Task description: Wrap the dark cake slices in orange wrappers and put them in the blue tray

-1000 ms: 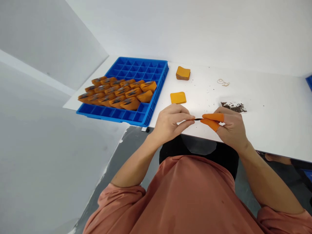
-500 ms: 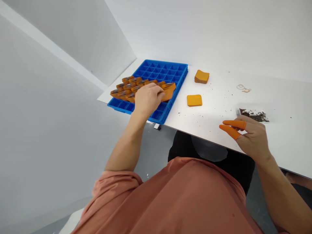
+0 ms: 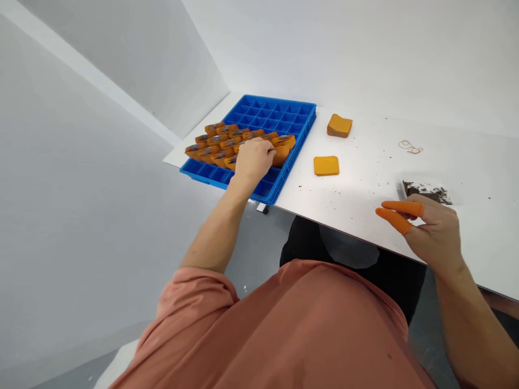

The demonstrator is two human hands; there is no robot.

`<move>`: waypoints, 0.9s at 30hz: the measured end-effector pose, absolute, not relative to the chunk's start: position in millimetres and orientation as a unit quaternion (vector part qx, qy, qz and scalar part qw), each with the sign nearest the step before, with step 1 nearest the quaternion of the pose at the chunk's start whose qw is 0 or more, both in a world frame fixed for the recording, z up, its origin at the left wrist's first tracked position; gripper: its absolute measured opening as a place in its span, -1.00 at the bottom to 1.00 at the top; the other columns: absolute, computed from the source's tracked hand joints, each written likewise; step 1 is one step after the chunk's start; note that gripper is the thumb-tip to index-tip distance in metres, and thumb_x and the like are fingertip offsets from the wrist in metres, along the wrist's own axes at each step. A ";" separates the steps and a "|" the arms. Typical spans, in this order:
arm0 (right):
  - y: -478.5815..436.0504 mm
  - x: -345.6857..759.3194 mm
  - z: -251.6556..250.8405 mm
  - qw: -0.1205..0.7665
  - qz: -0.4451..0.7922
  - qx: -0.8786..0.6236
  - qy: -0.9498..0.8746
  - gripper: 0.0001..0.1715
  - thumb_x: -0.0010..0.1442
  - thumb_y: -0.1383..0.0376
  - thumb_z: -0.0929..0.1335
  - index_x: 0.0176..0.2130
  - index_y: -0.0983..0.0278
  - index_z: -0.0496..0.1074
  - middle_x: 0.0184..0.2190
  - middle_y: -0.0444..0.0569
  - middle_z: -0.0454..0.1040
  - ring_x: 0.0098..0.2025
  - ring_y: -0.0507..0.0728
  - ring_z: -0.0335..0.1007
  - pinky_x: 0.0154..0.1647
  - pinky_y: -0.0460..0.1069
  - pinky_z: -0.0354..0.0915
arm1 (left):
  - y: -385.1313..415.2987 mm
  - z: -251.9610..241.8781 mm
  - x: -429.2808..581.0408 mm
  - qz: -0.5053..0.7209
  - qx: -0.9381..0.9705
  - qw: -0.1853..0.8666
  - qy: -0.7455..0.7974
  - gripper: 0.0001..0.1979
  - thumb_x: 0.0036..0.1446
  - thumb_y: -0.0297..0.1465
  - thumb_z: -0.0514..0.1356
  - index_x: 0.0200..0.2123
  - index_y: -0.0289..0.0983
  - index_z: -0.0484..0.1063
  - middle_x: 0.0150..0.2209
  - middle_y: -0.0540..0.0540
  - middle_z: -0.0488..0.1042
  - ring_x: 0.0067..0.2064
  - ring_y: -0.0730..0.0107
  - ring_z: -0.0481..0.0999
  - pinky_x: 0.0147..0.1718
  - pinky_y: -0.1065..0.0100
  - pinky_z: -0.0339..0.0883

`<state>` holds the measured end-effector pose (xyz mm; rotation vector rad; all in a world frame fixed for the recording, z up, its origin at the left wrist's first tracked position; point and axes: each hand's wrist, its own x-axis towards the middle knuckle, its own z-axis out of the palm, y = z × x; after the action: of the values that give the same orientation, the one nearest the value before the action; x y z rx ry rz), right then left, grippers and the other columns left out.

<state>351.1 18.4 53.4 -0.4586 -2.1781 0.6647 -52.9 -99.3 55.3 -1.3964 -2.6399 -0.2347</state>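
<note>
My left hand (image 3: 255, 158) is over the blue compartment tray (image 3: 284, 186), its fingers pinched on a small orange paper packet (image 3: 281, 155) at the right end of the filled rows. Several more orange packets (image 3: 217, 140) with dark contents at their tops stand in the tray beside it; my hand hides some of them. My right hand (image 3: 436, 229) hovers near the table's front edge. Orange finger cots cover its thumb and forefinger, which point left and are apart, with nothing visible between them. Just behind it lies a clear container of dark brown flakes (image 3: 427, 193).
Two stacks of flat orange packets lie right of the tray: a rear stack (image 3: 339, 125) and a nearer stack (image 3: 326, 166). Thin tan rubber bands (image 3: 410, 147) lie farther right. Dark crumbs dot the white table (image 3: 357, 189). White walls border the back and left.
The orange packet in my left hand has gone lower, down among the tray's rows. My right hand keeps its pose, and the whole view has shifted slightly.
</note>
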 end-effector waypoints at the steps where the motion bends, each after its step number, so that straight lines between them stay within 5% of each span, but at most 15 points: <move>1: 19.0 350.9 53.3 0.398 0.261 -0.181 -0.860 -0.82 0.37 0.33 0.57 -0.10 0.01 0.68 -0.44 -0.18 0.46 -0.45 0.08 0.33 -0.46 0.08 0.17 | -99.5 54.9 -53.6 -0.075 -0.470 0.071 -0.877 -0.60 0.40 -0.32 0.07 -0.03 -0.24 0.73 0.04 -0.29 0.68 0.09 -0.11 0.58 0.09 -0.01 0.40; 5: 21.1 351.5 52.2 0.400 0.262 -0.186 -0.858 -0.82 0.37 0.29 0.56 -0.11 -0.05 0.69 -0.44 -0.16 0.47 -0.46 0.12 0.32 -0.47 0.11 0.17 | -105.2 53.6 -52.2 -0.087 -0.490 0.101 -0.862 -0.61 0.40 -0.29 0.09 -0.06 -0.20 0.76 0.01 -0.32 0.67 0.17 -0.22 0.52 0.07 -0.10 0.40; 7: 22.3 355.9 52.7 0.394 0.266 -0.212 -0.854 -0.85 0.37 0.23 0.57 -0.12 -0.10 0.70 -0.41 -0.13 0.51 -0.45 0.17 0.34 -0.46 0.15 0.20 | -110.6 51.2 -49.2 -0.118 -0.501 0.128 -0.848 -0.60 0.41 -0.24 0.11 0.08 -0.15 0.72 0.14 -0.30 0.64 0.33 -0.25 0.43 0.19 -0.17 0.36; 12: 44.7 385.6 63.0 0.404 0.286 -0.338 -0.801 -0.89 0.27 0.03 0.61 -0.15 -0.22 0.73 -0.27 -0.07 0.65 -0.23 0.42 0.54 -0.25 0.35 0.32 | -124.4 36.6 -39.6 -0.122 -0.537 0.116 -0.827 -0.32 0.40 0.10 0.15 0.40 -0.12 0.46 0.60 -0.13 0.22 0.68 -0.20 -0.12 0.58 -0.27 -0.32; 15: 82.3 405.3 74.1 0.401 0.263 -0.421 -0.770 -0.83 0.19 0.04 0.67 -0.18 -0.14 0.76 -0.20 -0.03 0.71 -0.21 0.42 0.55 -0.22 0.34 0.33 | -130.9 32.7 -32.4 -0.130 -0.530 0.111 -0.831 -0.32 0.37 0.09 0.24 0.41 -0.11 0.46 0.64 -0.21 0.12 0.68 -0.35 -0.18 0.57 -0.40 -0.41; 18: 128.6 415.7 83.4 0.286 0.173 -0.488 -0.806 -0.82 0.28 0.19 0.62 -0.08 0.09 0.79 -0.24 0.06 0.71 -0.31 0.24 0.48 -0.22 0.22 0.32 | -137.8 34.2 -22.5 -0.168 -0.519 0.131 -0.828 -0.35 0.39 0.04 0.26 0.41 -0.10 0.45 0.65 -0.23 0.09 0.68 -0.43 -0.20 0.57 -0.45 -0.34; 20: 156.9 416.5 84.8 0.129 0.100 -0.486 -0.859 -0.87 0.33 0.27 0.57 -0.11 0.18 0.79 -0.21 0.09 0.71 -0.21 0.25 0.53 -0.15 0.17 0.34 | -142.2 32.5 -14.8 -0.194 -0.538 0.157 -0.805 -0.36 0.36 0.01 0.30 0.41 -0.08 0.44 0.61 -0.17 0.18 0.67 -0.42 -0.14 0.57 -0.44 -0.19; 23: 186.9 409.1 78.5 -0.010 0.081 -0.506 -0.859 -0.86 0.19 0.30 0.61 -0.19 0.17 0.79 -0.24 0.02 0.71 -0.20 0.28 0.56 -0.25 0.09 0.30 | -147.0 22.5 0.8 -0.233 -0.570 0.187 -0.765 -0.40 0.31 -0.06 0.35 0.36 -0.04 0.47 0.54 -0.12 0.31 0.65 -0.38 -0.03 0.56 -0.38 -0.06; 27: 199.2 389.4 67.9 -0.133 0.073 -0.498 -0.854 -0.65 0.18 0.24 0.59 0.00 0.12 0.77 -0.11 0.03 0.72 -0.15 0.26 0.58 -0.27 0.05 0.32 | -149.6 8.5 26.2 -0.270 -0.598 0.176 -0.734 -0.47 0.30 -0.14 0.36 0.32 0.06 0.49 0.50 -0.11 0.38 0.64 -0.33 0.04 0.56 -0.36 0.01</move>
<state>389.4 199.2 67.9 -1.7119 -2.9356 0.2516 26.2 -149.6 8.5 -1.6923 -2.0787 -0.7640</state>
